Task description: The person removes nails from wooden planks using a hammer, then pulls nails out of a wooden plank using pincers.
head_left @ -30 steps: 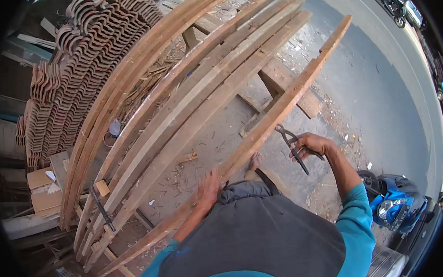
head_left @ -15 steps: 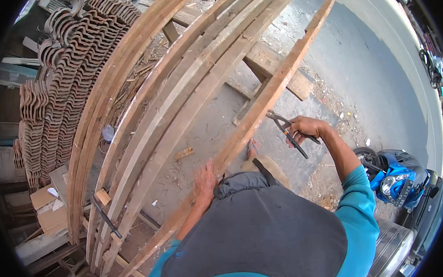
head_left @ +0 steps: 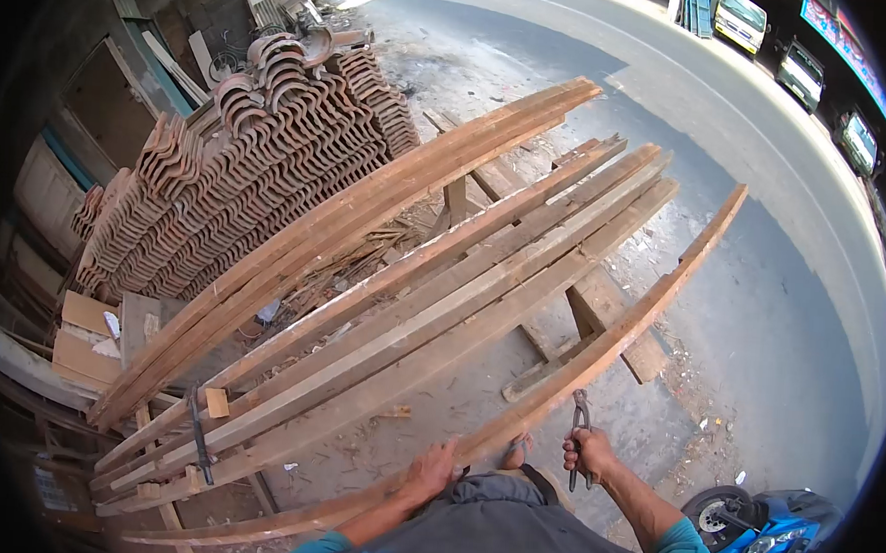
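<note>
"Where are the pincers?"
"Gripped in the right hand, just beside the nearest wooden beam."
"And the left hand?"
"On that beam; I can't tell whether it grips."

Long reddish-brown wooden beam slants across right in front of the body, stepped notch toward its far end. Dark metal pincers sit in the right hand, head pointing away, near the beam's edge.
</note>
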The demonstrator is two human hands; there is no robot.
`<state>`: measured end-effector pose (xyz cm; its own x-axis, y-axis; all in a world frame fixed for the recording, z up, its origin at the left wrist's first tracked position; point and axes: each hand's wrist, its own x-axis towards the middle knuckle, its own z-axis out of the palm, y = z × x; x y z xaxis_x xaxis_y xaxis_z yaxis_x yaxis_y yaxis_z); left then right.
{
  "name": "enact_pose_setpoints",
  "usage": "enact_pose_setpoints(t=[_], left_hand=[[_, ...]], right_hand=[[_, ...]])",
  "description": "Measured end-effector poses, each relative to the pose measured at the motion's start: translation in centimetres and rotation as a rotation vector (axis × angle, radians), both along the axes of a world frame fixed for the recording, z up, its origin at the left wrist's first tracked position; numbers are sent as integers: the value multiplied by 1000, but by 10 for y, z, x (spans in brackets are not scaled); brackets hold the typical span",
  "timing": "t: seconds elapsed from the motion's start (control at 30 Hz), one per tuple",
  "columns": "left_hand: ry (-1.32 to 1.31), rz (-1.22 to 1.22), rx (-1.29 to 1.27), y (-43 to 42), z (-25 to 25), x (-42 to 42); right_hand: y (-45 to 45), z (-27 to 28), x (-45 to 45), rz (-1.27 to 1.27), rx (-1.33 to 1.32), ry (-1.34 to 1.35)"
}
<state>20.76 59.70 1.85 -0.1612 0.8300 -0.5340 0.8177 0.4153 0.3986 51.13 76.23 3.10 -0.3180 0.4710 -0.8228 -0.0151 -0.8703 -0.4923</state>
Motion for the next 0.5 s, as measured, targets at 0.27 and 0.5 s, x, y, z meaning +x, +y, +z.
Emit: enact_pose_setpoints(t=[0.27,0.5], left_hand=[[-269,28,-75,28,-9,-43],[-483,-39,3,34,-25,-62]], right_hand=[[-65,-78,-87,-263,496,-202],[-62,-31,-53,-83,517,-137]])
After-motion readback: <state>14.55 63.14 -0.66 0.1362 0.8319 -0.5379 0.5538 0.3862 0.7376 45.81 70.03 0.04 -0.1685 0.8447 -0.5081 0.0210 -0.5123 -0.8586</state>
